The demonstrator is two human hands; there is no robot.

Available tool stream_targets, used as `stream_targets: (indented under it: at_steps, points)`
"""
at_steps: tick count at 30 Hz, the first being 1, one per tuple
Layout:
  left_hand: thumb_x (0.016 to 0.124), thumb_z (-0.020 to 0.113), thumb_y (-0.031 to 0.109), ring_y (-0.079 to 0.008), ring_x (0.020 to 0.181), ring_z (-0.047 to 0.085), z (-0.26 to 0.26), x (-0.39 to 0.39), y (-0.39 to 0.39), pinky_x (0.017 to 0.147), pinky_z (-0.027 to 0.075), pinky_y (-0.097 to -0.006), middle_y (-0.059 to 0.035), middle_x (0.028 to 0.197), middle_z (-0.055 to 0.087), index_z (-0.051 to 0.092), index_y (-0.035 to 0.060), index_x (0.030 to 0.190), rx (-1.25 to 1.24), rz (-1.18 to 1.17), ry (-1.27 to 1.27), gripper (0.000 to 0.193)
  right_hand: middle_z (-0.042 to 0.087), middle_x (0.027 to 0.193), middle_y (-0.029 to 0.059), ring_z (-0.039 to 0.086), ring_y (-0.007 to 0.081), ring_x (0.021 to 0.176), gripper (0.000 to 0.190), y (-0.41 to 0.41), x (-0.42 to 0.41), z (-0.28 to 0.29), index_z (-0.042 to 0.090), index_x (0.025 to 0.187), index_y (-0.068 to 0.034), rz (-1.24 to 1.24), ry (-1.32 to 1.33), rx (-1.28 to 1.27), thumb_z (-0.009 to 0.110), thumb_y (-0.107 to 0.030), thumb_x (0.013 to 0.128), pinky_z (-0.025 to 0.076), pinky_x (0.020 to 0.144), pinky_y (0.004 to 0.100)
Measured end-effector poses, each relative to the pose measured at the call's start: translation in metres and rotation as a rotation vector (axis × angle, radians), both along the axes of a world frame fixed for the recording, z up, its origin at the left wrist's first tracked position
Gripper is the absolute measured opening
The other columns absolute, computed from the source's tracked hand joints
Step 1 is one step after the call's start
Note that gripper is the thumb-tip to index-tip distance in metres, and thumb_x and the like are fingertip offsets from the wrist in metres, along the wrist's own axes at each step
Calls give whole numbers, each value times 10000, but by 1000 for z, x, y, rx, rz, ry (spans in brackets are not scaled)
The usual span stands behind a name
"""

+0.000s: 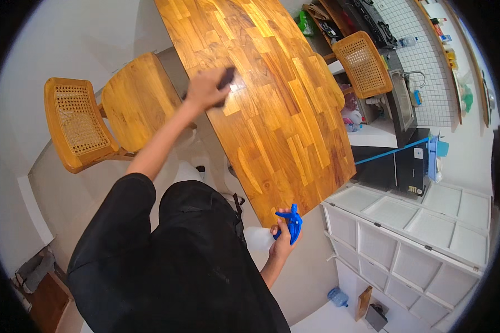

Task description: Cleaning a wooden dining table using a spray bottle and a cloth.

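Observation:
A wooden dining table [271,104] with a shiny, parquet-like top stretches before me. On its near left edge, my left hand [204,89] holds a dark cloth [227,78] against the surface; motion blurs both somewhat. The cloth shows beyond my fingers and beneath the hand. My right hand [284,239] grips a spray bottle by its blue trigger head [294,227], just off the table's near corner. The bottle's white body [258,239] points back towards my black clothing, which hides part of it.
A wooden chair with a woven cane back [81,120] stands left of the table, close to my left arm. A second cane chair [361,64] is at the far side, before a counter with a sink [403,100]. White panelled doors [400,233] stand at the right.

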State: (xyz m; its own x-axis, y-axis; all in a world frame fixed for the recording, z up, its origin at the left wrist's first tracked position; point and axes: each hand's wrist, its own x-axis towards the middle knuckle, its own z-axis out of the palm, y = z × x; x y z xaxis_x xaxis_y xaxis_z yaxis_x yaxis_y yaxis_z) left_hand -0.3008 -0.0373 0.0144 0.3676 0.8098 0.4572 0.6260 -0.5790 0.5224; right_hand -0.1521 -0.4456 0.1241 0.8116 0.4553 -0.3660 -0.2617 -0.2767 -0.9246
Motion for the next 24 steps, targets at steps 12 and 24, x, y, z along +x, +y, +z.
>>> stream_targets:
  at_steps: [12, 24]
  points:
    - [856, 664, 397, -376, 807, 706, -16, 42, -87, 720, 561, -492, -193, 909, 695, 566, 49, 1172, -266, -109, 184, 480, 721, 1109, 190, 560, 114, 587, 409, -35, 10, 5, 634, 1248, 67, -180, 49, -36, 589, 124, 846, 413, 485, 249]
    - [849, 694, 395, -348, 854, 700, -5, 62, -167, 697, 550, -492, -143, 917, 684, 608, 126, 1170, -293, -601, 222, 427, 723, 1064, 177, 520, 108, 533, 378, -7, 6, 17, 650, 1209, 76, -82, 28, -14, 590, 122, 838, 423, 491, 251]
